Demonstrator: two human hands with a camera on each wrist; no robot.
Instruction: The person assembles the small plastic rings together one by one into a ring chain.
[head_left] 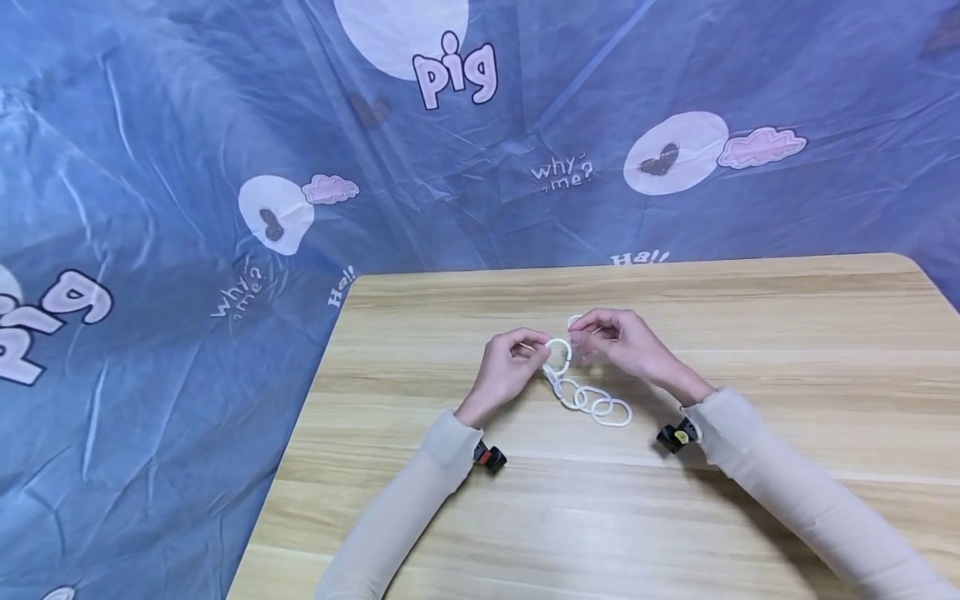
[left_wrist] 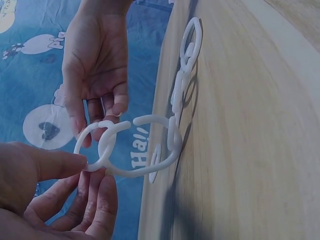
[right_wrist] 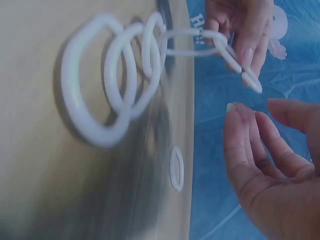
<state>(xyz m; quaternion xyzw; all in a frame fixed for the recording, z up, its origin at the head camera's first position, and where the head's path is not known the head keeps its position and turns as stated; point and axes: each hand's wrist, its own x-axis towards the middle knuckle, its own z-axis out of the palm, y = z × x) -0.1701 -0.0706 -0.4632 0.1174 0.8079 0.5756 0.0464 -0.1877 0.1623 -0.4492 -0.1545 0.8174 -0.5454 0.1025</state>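
Note:
My left hand [head_left: 504, 368] pinches a white C-shaped link [head_left: 570, 355] between thumb and fingers, at the end of a short chain. From there the chain drops to the wood, where its last link [head_left: 615, 425] lies toward the front right. The left wrist view shows a narrow gap in the larger link [left_wrist: 145, 172] joined to the pinched one. Just right of the pinched link, my right hand [head_left: 630, 343] has its thumb and fingers apart, holding nothing. Behind its fingertips a loose white link [right_wrist: 181, 170] lies on the table, partly hidden in the head view.
A light wooden table [head_left: 555, 517] lies under both hands. Blue printed cloth [head_left: 480, 208] hangs behind its far edge and along the left side. Small dark cameras sit under the left wrist [head_left: 491, 457] and right wrist [head_left: 675, 436].

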